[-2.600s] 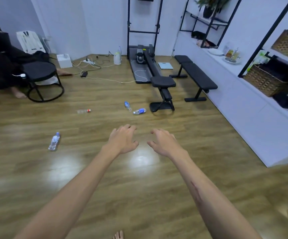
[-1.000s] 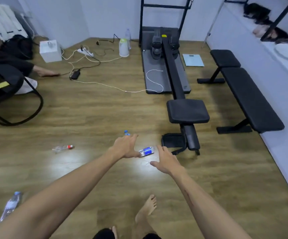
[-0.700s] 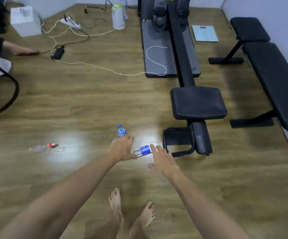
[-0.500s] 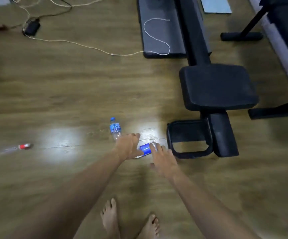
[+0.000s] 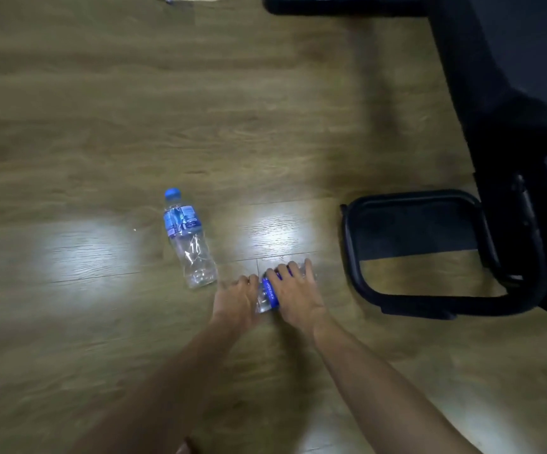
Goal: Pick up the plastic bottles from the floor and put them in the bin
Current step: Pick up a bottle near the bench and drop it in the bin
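Two clear plastic bottles lie on their sides on the wooden plank floor [image 5: 101, 132], which shows glossy patches of reflected light.

The free bottle [image 5: 187, 239] lies just left of centre. Its long axis runs roughly 11 to 5 o'clock, with the blue cap at the 11 o'clock end and the base at the 5 o'clock end. It is thin, crinkled and see-through, with a blue label around the upper body, and looks empty.

The held bottle [image 5: 267, 294] lies at 5 o'clock from the first, close to its base but apart from it. Only a clear end and a blue label band show between the hands, so its cap end cannot be told. The right hand [image 5: 293, 296] lies over it with fingers curled round the body. The left hand [image 5: 237, 301] touches its near-left end; whether those fingers grip cannot be told.

At 3 o'clock stands a black metal bench frame [image 5: 429, 299], a rounded tube loop resting on the floor.
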